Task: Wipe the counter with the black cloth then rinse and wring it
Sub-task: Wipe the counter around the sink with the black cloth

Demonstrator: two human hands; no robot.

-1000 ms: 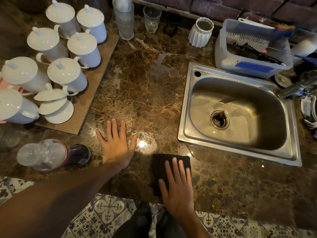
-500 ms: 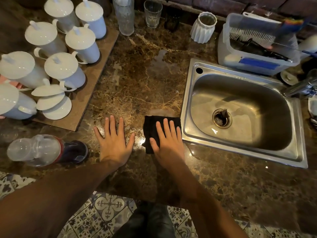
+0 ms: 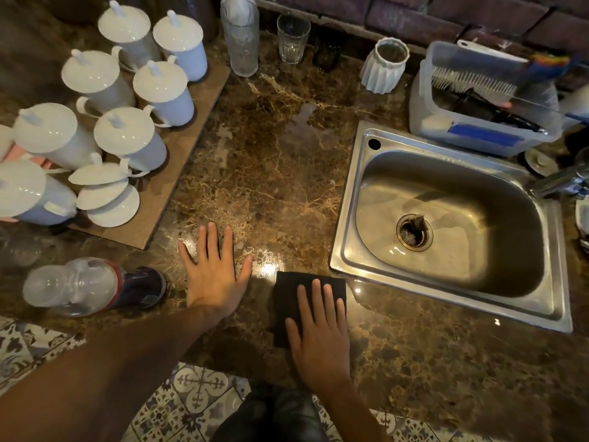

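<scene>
A folded black cloth [image 3: 288,298] lies flat on the brown marble counter [image 3: 274,173], near its front edge and just left of the sink's front corner. My right hand [image 3: 318,333] presses on the cloth with straight fingers and covers its right half. My left hand [image 3: 213,272] rests flat on the bare counter with fingers spread, a short gap left of the cloth. The steel sink [image 3: 350,199] is set into the counter to the right, and its tap [image 3: 561,180] reaches in from the right edge.
A brown board [image 3: 194,129] at the left carries several white lidded mugs [image 3: 127,138]. A bottle [image 3: 89,285] lies on its side left of my left hand. Glasses [image 3: 293,38], a white ribbed cup [image 3: 384,65] and a plastic tub with brushes [image 3: 478,100] stand at the back.
My right hand has dragged the cloth back from beside the sink's left rim toward the counter's front edge. My left hand has stayed flat in the same place.
</scene>
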